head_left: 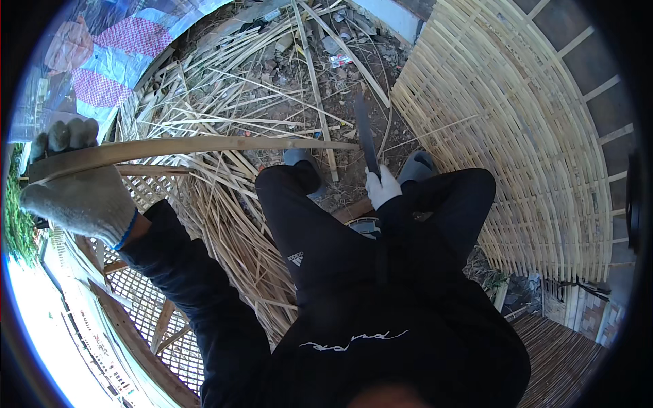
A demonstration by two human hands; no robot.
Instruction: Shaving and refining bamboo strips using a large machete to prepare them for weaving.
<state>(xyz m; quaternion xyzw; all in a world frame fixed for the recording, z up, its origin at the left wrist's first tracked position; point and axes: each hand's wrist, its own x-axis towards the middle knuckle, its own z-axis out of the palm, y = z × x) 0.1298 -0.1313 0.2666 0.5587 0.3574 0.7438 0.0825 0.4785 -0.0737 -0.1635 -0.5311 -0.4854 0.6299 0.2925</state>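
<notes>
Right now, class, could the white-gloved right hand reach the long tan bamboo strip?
Likely yes: the long dark blade in the right hand sits beside the bamboo strip, nothing visibly between.

The left hand (81, 200) wears a dusty, grey-white knit glove (102, 204) with a thin blue edge (127, 231) around its opening. The right hand (383, 188) has a whiter glove (388, 193). The top (408, 299) is black with long black sleeves (204, 299), and a thin, wiggly white line (381, 336) goes across the front. The pants (326, 231) are black too, with a small, stripy white mark (296, 258) on the left. The shoes (419, 165), at the far end, are round and grey-blue.
</notes>
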